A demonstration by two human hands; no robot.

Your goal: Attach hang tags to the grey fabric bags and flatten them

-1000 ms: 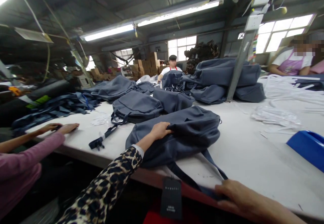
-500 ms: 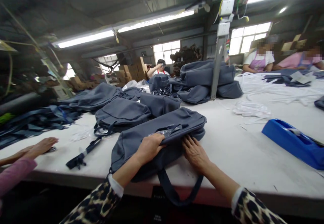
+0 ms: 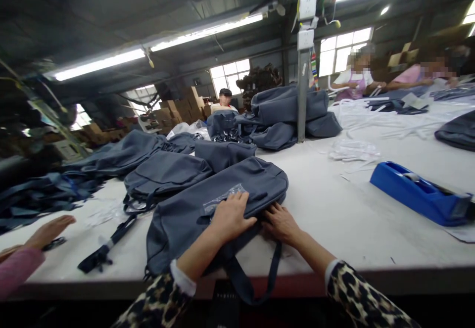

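Observation:
A grey-blue fabric bag (image 3: 185, 209) lies flat on the white table (image 3: 334, 219) in front of me, its strap loop (image 3: 256, 283) hanging over the near edge. My left hand (image 3: 230, 215) lies on top of the bag, fingers spread over a small clear plastic packet (image 3: 222, 198). My right hand (image 3: 281, 221) rests palm down beside it, fingers stretched onto the bag's near edge. Both sleeves are leopard print.
Several more grey bags (image 3: 166, 169) are piled behind and to the left. A blue tape dispenser (image 3: 419, 193) stands to the right, white cords (image 3: 352, 150) beyond it. A co-worker's hand (image 3: 48, 230) in a pink sleeve rests at the left. A post (image 3: 302, 70) rises mid-table.
My right hand came up from the strap at the table edge onto the bag beside my left. The bag now lies flatter, with the clear packet under my left fingers.

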